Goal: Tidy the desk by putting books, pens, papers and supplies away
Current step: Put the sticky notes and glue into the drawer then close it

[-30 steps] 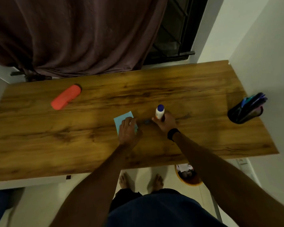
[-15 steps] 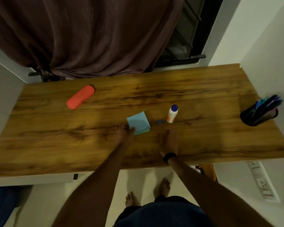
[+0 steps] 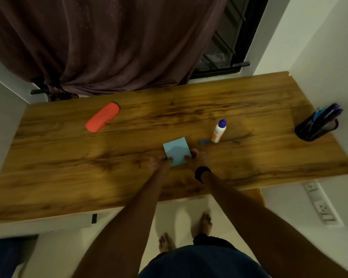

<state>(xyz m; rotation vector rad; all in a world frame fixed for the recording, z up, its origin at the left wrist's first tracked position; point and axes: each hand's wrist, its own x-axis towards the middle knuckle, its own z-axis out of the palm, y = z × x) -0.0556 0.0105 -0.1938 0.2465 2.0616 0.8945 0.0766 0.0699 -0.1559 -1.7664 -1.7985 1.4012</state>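
We see the pale blue sticky-note pad flat on the wooden desk, near the middle toward the front edge; square, so no long axis, rotated slightly, one corner pointing away toward the curtain; left hand pinches its near-left corner, right hand pinches its near-right edge, fingertips on the paper, both forearms reaching straight in from below; dark band on the right wrist; exact curl of the fingers is blurred, we cannot tell more; white glue bottle with blue cap stands upright just right of the pad, small blue item beside its base; orange oblong case lies diagonally at far left; black pen holder with pens tilted at the right edge.
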